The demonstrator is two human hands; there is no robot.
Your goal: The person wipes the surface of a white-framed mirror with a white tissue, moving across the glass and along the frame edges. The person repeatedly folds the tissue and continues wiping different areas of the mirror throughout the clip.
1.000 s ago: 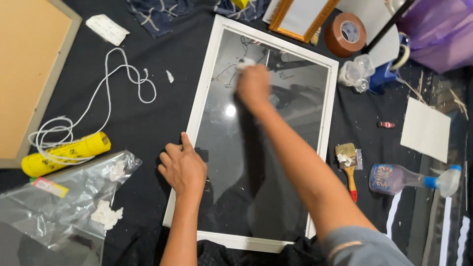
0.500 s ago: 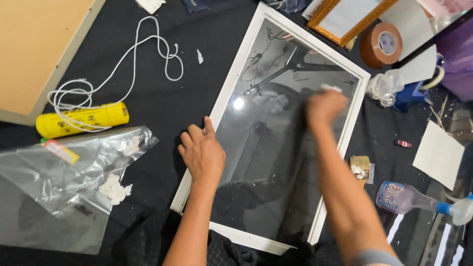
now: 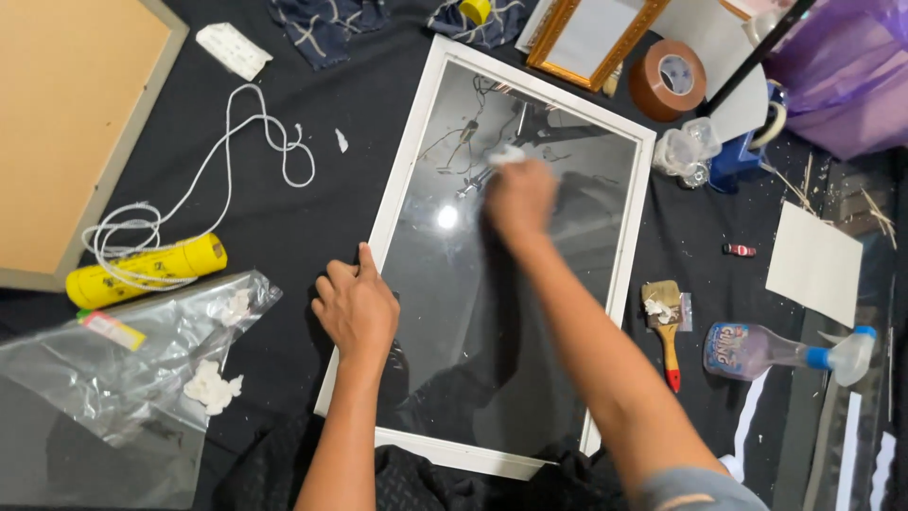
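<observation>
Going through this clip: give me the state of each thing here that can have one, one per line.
Left hand: flat, pressing on the frame's left edge.
Right hand: blurred, on the glass, closed on a white wad.
White picture frame: lying flat, glass up.
Spray bottle: lying on its side.
Paintbrush: lying flat, bristles soiled.
Tape roll: lying flat.
Plastic bag: crumpled, open end unclear.
White cord: loosely coiled.

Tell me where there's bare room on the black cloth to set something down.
Bare cloth lies between the white cord and the white frame, and between the frame's right side and the white card. It is crowded near the tape roll and by the plastic bag.
</observation>
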